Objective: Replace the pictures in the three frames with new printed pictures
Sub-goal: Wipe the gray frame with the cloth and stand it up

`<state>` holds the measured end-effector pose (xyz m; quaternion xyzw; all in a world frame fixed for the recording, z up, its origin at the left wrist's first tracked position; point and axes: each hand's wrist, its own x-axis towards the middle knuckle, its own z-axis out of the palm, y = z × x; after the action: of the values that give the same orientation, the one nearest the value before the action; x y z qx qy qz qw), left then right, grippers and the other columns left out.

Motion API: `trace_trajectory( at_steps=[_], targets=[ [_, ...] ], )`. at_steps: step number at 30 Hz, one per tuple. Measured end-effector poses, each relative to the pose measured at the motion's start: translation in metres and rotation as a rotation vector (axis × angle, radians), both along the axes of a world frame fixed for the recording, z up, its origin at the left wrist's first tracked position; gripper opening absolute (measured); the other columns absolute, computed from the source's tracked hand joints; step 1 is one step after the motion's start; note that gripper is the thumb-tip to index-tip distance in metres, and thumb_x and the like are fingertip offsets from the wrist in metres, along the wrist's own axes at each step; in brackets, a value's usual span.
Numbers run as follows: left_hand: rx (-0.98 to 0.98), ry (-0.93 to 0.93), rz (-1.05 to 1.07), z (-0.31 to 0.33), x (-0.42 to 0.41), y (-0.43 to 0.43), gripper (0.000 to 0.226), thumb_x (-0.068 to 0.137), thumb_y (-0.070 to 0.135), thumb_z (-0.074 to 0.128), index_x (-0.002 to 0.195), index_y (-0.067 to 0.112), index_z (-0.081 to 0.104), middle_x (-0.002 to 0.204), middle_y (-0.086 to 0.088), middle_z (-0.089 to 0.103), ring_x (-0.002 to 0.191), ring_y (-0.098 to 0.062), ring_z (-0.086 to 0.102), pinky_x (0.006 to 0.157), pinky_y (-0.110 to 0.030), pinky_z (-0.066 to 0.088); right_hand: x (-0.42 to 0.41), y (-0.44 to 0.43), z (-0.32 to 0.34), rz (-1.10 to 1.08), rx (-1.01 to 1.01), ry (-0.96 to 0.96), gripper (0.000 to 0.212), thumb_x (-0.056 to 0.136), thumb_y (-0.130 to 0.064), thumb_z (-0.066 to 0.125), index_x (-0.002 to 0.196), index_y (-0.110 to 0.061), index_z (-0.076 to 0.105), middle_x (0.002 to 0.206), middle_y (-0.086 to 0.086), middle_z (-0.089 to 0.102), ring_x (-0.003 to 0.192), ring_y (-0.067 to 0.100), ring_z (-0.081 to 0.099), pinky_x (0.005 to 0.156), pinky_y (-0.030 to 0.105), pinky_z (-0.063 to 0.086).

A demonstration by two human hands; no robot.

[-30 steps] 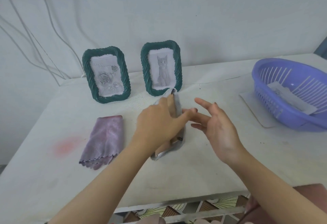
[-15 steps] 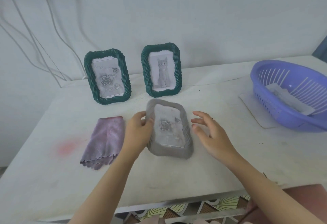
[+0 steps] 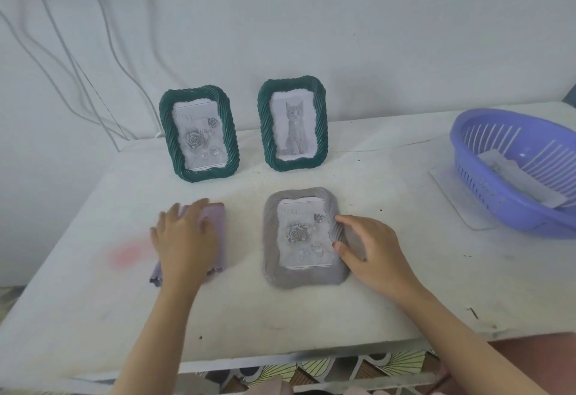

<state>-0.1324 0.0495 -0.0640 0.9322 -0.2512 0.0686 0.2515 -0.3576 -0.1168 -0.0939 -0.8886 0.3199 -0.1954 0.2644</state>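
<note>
Purple cloth [image 3: 218,220] mostly under the blurred left hand [image 3: 184,240]; basket [image 3: 505,207] partly beyond the right edge.

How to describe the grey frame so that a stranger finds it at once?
On the white table, a green rose frame and a green cat frame stand at the back. The grey frame is in front of the cat frame, touched by the right hand. It alone is grey and lies flat.
</note>
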Motion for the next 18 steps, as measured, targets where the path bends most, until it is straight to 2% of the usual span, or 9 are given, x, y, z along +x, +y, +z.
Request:
trace_trajectory(
  at_steps=[2,4,8,11,14,16,18],
  targets=[
    [0.001,0.149,0.025,0.002,0.012,0.012,0.049,0.082,0.006,0.039,0.124,0.026,0.054,0.113,-0.016,0.059,0.106,-0.034,0.049,0.087,-0.039,0.037,0.000,0.000,0.000,0.001,0.002,0.002,0.057,0.077,-0.054,0.041,0.124,-0.025,0.055,0.122,-0.009,0.060,0.116,0.015,0.054,0.102,0.043,0.038],
    [-0.125,0.283,-0.008,0.006,0.015,0.019,0.049,0.081,0.002,0.040,0.120,0.027,0.057,0.105,-0.009,0.064,0.090,-0.028,0.053,0.071,-0.030,0.037,0.000,0.000,0.000,0.001,0.002,0.000,0.057,0.077,-0.054,0.041,0.124,-0.025,0.055,0.122,-0.009,0.060,0.115,0.016,0.054,0.102,0.043,0.038],
    [-0.282,0.383,-0.080,0.015,0.015,0.021,0.043,0.081,-0.005,0.045,0.086,0.031,0.068,0.093,-0.002,0.067,0.078,-0.021,0.057,0.068,-0.027,0.039,0.001,0.000,0.001,-0.019,0.019,-0.020,0.050,0.079,-0.046,0.049,0.124,-0.024,0.056,0.121,-0.007,0.061,0.115,0.017,0.055,0.101,0.045,0.039],
    [-0.410,0.544,-0.182,0.025,0.012,0.019,0.049,0.081,-0.009,0.050,0.070,0.034,0.070,0.091,0.002,0.067,0.068,-0.008,0.059,0.071,-0.024,0.044,0.003,0.005,0.007,-0.035,0.043,-0.079,0.044,0.082,-0.036,0.054,0.124,-0.023,0.056,0.122,-0.007,0.061,0.116,0.016,0.054,0.103,0.040,0.037],
    [-0.590,0.726,-0.369,0.038,0.002,0.015,0.045,0.079,-0.011,0.056,0.075,0.030,0.073,0.093,0.001,0.070,0.082,-0.016,0.062,0.081,-0.030,0.048,0.009,0.016,0.018,0.017,0.202,-0.180,0.036,0.086,-0.032,0.057,0.122,-0.033,0.053,0.121,-0.013,0.060,0.115,0.004,0.052,0.103,0.027,0.038],
    [-0.691,0.824,-0.496,0.048,-0.009,0.009,0.033,0.071,-0.003,0.061,0.079,0.026,0.074,0.090,0.005,0.072,0.084,-0.012,0.065,0.074,-0.022,0.052,0.016,0.028,0.028,0.098,0.393,-0.254,0.035,0.089,-0.025,0.059,0.119,-0.040,0.049,0.117,-0.016,0.061,0.111,-0.007,0.052,0.101,0.021,0.040],
    [-0.747,0.878,-0.583,0.054,-0.020,-0.001,0.030,0.067,0.004,0.058,0.081,0.025,0.074,0.086,0.007,0.072,0.079,-0.009,0.066,0.067,-0.018,0.052,0.022,0.039,0.038,0.123,0.509,-0.343,0.039,0.088,-0.021,0.061,0.122,-0.037,0.049,0.111,-0.012,0.065,0.106,-0.008,0.056,0.096,0.017,0.042]
  ],
)
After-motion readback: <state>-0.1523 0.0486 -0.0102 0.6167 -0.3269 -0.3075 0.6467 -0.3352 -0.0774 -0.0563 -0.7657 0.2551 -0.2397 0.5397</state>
